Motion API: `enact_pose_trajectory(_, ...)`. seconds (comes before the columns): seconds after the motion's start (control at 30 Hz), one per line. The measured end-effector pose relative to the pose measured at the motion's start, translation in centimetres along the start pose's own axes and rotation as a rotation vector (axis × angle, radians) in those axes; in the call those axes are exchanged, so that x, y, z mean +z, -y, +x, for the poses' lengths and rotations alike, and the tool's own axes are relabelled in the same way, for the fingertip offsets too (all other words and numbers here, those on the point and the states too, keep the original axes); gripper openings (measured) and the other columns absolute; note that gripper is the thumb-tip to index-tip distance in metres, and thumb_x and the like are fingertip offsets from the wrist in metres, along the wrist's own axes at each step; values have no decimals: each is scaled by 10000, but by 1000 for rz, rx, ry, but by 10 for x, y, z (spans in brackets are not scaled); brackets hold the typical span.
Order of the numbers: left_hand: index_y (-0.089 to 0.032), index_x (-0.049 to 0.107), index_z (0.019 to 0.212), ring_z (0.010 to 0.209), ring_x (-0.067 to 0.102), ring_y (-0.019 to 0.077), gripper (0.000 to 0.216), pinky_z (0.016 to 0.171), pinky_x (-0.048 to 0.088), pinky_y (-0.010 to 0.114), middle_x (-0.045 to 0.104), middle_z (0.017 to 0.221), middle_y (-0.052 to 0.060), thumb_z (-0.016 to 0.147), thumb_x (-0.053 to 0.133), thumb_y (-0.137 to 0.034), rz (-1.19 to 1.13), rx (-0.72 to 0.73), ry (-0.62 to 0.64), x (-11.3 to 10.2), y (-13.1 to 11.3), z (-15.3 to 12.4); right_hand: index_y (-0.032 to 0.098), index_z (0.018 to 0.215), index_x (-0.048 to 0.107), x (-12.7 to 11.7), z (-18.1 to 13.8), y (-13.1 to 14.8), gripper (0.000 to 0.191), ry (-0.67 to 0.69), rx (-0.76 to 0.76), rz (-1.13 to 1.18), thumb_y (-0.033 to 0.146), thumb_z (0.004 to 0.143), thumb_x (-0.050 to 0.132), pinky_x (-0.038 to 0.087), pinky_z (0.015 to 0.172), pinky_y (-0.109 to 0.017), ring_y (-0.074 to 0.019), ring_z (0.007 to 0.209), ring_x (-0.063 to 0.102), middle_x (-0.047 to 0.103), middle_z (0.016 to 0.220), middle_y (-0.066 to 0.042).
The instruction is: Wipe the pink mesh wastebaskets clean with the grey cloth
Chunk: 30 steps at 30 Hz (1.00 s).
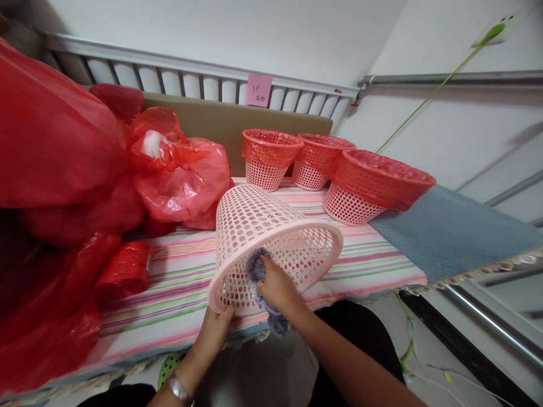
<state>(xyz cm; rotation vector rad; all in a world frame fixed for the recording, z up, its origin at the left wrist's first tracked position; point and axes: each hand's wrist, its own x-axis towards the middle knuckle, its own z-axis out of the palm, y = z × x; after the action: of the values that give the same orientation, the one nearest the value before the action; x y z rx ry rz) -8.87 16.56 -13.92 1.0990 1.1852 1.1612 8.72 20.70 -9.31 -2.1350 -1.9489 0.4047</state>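
Observation:
A pale pink perforated plastic basket (254, 223) lies tipped on its side on the striped cloth (178, 277), its open mouth toward me. My left hand (216, 328) grips the basket's lower rim. My right hand (278, 285) reaches into the mouth and presses a grey-purple rag (255, 267) against the inside wall; the rag's tail hangs below my wrist.
Three pink baskets lined with red bags (271, 148) (323, 150) (379, 178) stand at the back right. Bulging red plastic bags (182, 175) and a red bag roll (125, 265) crowd the left. A blue cloth (449, 232) covers the right, a white rail (190, 70) behind.

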Motion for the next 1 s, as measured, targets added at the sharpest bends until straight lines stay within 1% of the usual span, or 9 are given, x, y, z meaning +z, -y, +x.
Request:
enact_pose_trajectory(0.13, -133, 606, 1146, 1203, 522, 304, 464, 1112, 276, 450, 659, 1170, 117, 710, 579, -290, 3, 13, 27, -4, 1, 3, 166, 1273, 513, 24, 1, 40, 600, 38, 37, 400, 182, 673, 541, 440, 921, -349, -246, 1067, 590, 626, 1196, -110)
enact_pose_trajectory(0.23, -145, 541, 1246, 1302, 420, 310, 560, 1135, 221, 453, 583, 1299, 121, 712, 598, -304, -10, 58, 24, -4, 5, 2, 191, 1225, 547, 30, -2, 61, 554, 80, -45, 596, 177, 672, 529, 463, 897, -285, -194, 1016, 619, 667, 1128, -48)
enact_pose_trajectory(0.3, -149, 483, 1300, 1348, 354, 310, 663, 1141, 208, 446, 531, 1360, 126, 680, 638, -328, -62, 49, 1, -1, 8, -1, 189, 1226, 548, 27, -6, 63, 556, 68, -120, 575, 176, 670, 530, 451, 917, -286, -197, 1036, 610, 661, 1143, -53)
enact_pose_trajectory(0.37, -146, 449, 1322, 1338, 373, 310, 713, 1136, 227, 451, 540, 1351, 134, 671, 654, -351, -104, -2, 7, 1, 7, -4, 180, 1227, 548, 21, -11, 54, 551, 57, -174, 407, 176, 676, 530, 438, 932, -326, -227, 1062, 594, 644, 1169, -84)
enact_pose_trajectory(0.5, -138, 584, 1168, 1251, 486, 316, 518, 1111, 287, 455, 654, 1199, 126, 716, 633, -387, -5, 8, -39, -8, -9, -4, 184, 1215, 547, 3, -15, 22, 488, 61, -183, -44, 182, 730, 496, 449, 856, -384, -281, 1023, 595, 633, 1134, -131)
enact_pose_trajectory(0.6, -111, 628, 1104, 1185, 542, 341, 476, 1057, 369, 470, 702, 1094, 132, 687, 655, -340, 67, -23, -73, -18, -15, 2, 183, 1179, 563, -13, -10, 3, 441, 78, -148, -196, 151, 750, 467, 448, 804, -364, -279, 979, 604, 636, 1084, -143)
enact_pose_trajectory(0.8, -148, 339, 1420, 1311, 424, 279, 788, 1133, 243, 437, 486, 1406, 135, 700, 609, -323, -116, -80, 15, -11, 12, 8, 130, 1074, 609, -17, 1, 7, 370, 79, -46, -174, 142, 729, 477, 451, 785, -391, -308, 953, 617, 646, 1028, -186)
enact_pose_trajectory(0.9, -151, 358, 1408, 1334, 391, 270, 772, 1141, 226, 420, 447, 1437, 132, 711, 616, -361, -120, -79, 55, -7, 18, 7, 155, 1134, 589, -2, 0, 28, 424, 89, -28, -90, 204, 719, 520, 461, 800, -368, -284, 959, 628, 667, 1036, -151)
enact_pose_trajectory(1.0, -160, 445, 1343, 1342, 378, 276, 698, 1133, 247, 421, 471, 1420, 130, 709, 647, -374, -125, -59, 75, -6, 13, 7, 161, 1163, 593, 13, 0, 49, 482, 92, -16, 161, 204, 684, 556, 470, 827, -354, -267, 973, 633, 676, 1067, -128)
